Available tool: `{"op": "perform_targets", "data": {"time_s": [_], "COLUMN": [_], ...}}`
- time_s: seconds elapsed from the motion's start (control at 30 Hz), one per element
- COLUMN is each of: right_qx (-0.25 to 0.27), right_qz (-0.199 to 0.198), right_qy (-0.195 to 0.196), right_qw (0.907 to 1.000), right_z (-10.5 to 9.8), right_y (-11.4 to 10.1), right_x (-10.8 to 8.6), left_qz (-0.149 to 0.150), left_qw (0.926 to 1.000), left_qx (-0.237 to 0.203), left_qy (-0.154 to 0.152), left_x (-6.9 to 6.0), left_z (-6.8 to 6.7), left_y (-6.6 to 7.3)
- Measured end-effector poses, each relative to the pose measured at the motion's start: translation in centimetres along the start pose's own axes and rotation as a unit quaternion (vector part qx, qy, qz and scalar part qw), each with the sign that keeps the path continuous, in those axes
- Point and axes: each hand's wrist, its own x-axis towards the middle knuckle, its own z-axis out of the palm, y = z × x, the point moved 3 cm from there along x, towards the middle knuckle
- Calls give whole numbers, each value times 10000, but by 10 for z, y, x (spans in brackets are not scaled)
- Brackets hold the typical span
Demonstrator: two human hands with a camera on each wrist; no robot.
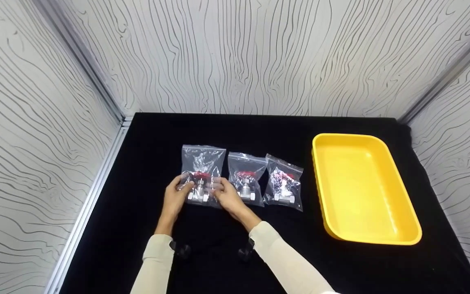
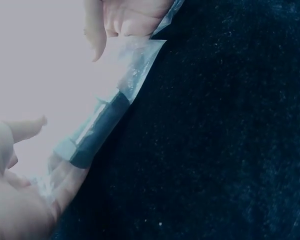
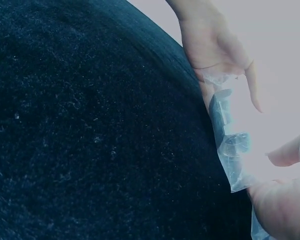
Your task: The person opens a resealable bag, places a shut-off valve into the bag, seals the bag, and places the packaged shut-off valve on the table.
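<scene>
A clear zip bag (image 1: 203, 157) holds a metal valve with a red handwheel (image 1: 199, 175), the leftmost of three similar bags in the head view. My left hand (image 1: 174, 199) grips its left side, thumb on top and fingers underneath. On the opposite side my right hand (image 1: 230, 199) holds the same bag between thumb and fingers. Through the plastic, the valve's hex-ended body (image 3: 229, 120) shows in the right wrist view. The left wrist view has the lower edge of the bag (image 2: 145, 65) between both hands, but glare washes out much of it.
Just right of my right hand lies a second bagged valve (image 1: 246, 185), with a third bagged valve (image 1: 284, 185) beside it. A yellow plastic tray (image 1: 320, 179) stands at the right on the black cloth (image 1: 235, 130). Wood-grain-patterned panels (image 1: 235, 57) enclose the back and sides.
</scene>
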Motion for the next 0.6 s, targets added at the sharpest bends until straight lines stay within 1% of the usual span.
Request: {"op": "perform_targets", "data": {"time_s": [0.13,0.27,0.4,0.5,0.6], "right_qx": [-326,-548,-491,-412,-398], "right_qz": [28,107,115,77,75], "right_qy": [54,39,4,-12,20], "right_qw": [9995,9984,9987,9991,9992], "right_z": [-1,-1,0,1,1], "right_y": [-3,-4,-5,-5,-7], "right_x": [-1,-2,-2,-2,-3], "left_qz": [-23,-128,-135,-63,-1], "left_qw": [10000,9998,9986,9962,9944], "left_qx": [38,146,466,813,1011], "left_qy": [32,98,194,300,308], "left_x": [0,1,1,1,-1], "left_z": [0,-1,-2,-3,-4], "left_y": [1,0,-1,0,1]}}
